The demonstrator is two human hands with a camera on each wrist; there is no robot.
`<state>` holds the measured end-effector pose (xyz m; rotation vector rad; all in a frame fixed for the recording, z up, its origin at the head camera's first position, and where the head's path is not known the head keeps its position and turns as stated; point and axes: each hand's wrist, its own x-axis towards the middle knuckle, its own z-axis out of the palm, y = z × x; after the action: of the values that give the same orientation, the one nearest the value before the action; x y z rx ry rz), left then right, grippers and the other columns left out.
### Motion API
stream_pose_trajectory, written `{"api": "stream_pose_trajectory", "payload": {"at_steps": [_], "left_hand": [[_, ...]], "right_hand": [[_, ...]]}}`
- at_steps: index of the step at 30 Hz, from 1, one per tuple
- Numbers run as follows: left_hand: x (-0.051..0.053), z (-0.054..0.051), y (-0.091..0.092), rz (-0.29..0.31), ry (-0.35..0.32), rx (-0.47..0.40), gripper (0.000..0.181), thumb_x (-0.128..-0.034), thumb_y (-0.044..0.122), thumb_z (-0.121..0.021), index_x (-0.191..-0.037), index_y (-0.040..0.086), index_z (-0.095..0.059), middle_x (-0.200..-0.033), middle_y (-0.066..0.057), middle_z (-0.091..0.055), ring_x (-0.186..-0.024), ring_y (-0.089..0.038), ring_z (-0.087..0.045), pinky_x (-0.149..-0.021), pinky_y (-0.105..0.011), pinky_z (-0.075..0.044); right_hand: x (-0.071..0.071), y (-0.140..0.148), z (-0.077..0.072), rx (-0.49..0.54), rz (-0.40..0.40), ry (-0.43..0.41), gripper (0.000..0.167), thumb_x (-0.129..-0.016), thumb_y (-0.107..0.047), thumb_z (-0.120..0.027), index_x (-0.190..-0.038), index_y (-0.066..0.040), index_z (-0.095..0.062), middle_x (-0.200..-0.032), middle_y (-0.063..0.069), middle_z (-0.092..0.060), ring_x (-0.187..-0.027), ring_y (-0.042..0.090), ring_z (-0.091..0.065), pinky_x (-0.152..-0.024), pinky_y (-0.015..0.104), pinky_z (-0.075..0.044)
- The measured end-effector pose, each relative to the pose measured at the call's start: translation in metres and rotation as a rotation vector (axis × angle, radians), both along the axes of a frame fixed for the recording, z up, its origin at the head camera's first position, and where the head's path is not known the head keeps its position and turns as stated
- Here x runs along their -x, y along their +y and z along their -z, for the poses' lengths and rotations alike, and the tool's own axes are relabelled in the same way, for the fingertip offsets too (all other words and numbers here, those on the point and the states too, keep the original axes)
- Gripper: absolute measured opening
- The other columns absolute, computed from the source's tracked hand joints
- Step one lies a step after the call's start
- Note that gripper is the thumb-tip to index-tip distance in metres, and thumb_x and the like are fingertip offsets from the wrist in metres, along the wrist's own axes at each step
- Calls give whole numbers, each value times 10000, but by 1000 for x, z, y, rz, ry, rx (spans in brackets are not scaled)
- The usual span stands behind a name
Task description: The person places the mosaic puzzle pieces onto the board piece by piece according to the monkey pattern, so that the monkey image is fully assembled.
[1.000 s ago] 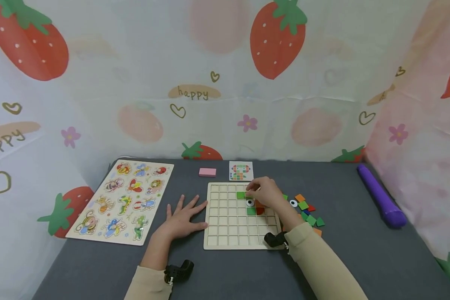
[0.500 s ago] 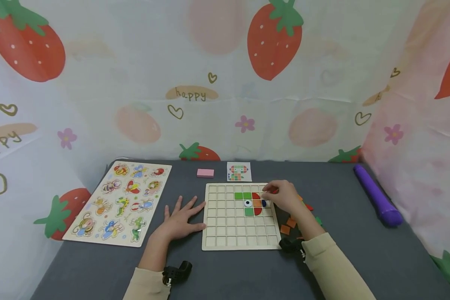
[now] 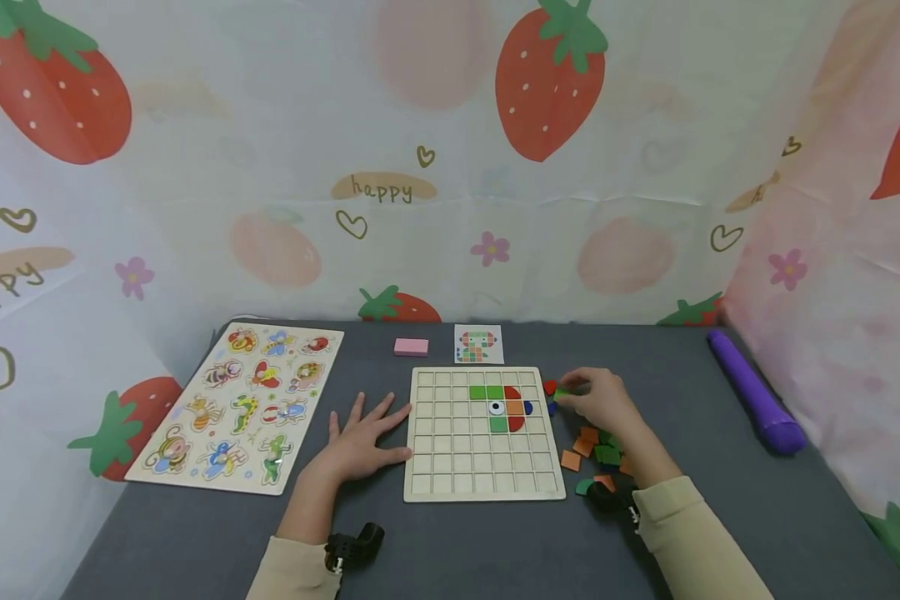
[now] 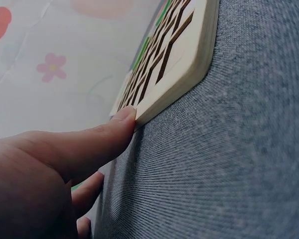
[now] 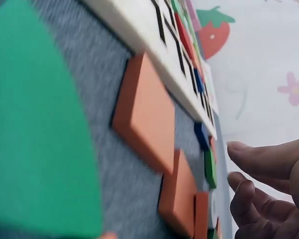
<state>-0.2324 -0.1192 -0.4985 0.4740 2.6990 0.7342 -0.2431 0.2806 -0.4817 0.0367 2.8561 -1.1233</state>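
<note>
The left hand (image 3: 363, 446) lies with spread fingers on the table, its thumb touching the left edge of the wooden grid board (image 3: 457, 483); the left wrist view shows the thumb (image 4: 89, 149) against the board's edge (image 4: 177, 84). On the board sit green squares (image 3: 477, 392), red rounded pieces (image 3: 516, 423), an eye piece (image 3: 497, 407), an orange square (image 3: 514, 407) and a blue piece (image 3: 527, 407). Right of the board, the right hand (image 3: 600, 402) is beside a green piece (image 3: 560, 394). In the right wrist view, thumb and fingers (image 5: 232, 162) stand apart near a green piece (image 5: 210, 168), holding nothing visible.
Loose orange (image 3: 570, 460) and green pieces (image 3: 607, 455) lie right of the board, partly under the right arm. Behind the board are a pattern card (image 3: 478, 344) and a pink block (image 3: 411, 347). A sticker-like picture board (image 3: 225, 425) lies left, a purple microphone-shaped object (image 3: 757, 392) right.
The right hand has moved from over the board to the loose pieces on its right, uncovering the coloured pieces on the grid. The left hand stays at the board's edge.
</note>
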Motion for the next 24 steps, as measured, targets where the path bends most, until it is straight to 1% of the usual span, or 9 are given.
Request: {"api": "stream_pose_trajectory", "payload": {"at_steps": [4,8,12,16,19,22,24], "left_hand": [[-1,-1,0,-3,-4,1,766,-906,512,-701,-1570,298,-384,-1691,-63,-204,-1552,-444,61,-1133,-750,113],[-1,-1,0,-6,-2,-1,765,-905,509,-703,-1569,296,-388,-1690,-62,-211,-1552,-443,62,-1132,-751,113],[-2,-1,0,-9,0,-4,765,-903,505,-708,-1567,292,-394,-1688,-63,-216,-1552,-442,65,-1131,-751,115],[-1,0,0,-9,-5,-1,766,-902,507,-708,-1567,300,-390,-1690,-62,-209,-1553,-440,64,-1133,-749,115],[0,1,0,-8,-4,5,765,-902,513,-705,-1567,308,-387,-1691,-58,-207,-1553,-439,65,-1132,-750,115],[0,0,0,-9,-3,5,762,-902,513,-705,-1566,315,-387,-1691,-52,-206,-1553,-434,72,-1131,-749,121],[0,0,0,-11,-2,4,761,-902,510,-706,-1565,315,-389,-1691,-53,-210,-1553,-436,70,-1131,-750,119]], "right_hand": [[0,5,3,-50,-3,-10,356,-929,-197,-748,-1246,-48,-690,-1246,192,-665,-1042,335,-662,-759,400,-581],[1,7,5,-102,0,-10,357,-929,-198,-745,-1248,-45,-696,-1249,193,-671,-1088,362,-635,-823,464,-559],[3,5,6,-126,2,-13,353,-932,-191,-739,-1246,-34,-698,-1248,203,-673,-1134,390,-615,-882,516,-538],[4,3,8,-147,-6,-19,345,-933,-189,-737,-1235,-23,-703,-1244,209,-673,-1141,391,-617,-904,525,-532],[4,3,7,-151,-6,-22,294,-921,-183,-753,-1169,-31,-707,-1186,191,-683,-1076,363,-630,-860,497,-539],[5,4,5,-132,-3,-28,206,-907,-179,-771,-1049,-57,-685,-1073,150,-682,-941,306,-624,-757,428,-528],[5,4,3,-115,-5,-35,176,-903,-189,-776,-976,-79,-659,-1007,121,-674,-859,264,-608,-698,381,-508]]}}
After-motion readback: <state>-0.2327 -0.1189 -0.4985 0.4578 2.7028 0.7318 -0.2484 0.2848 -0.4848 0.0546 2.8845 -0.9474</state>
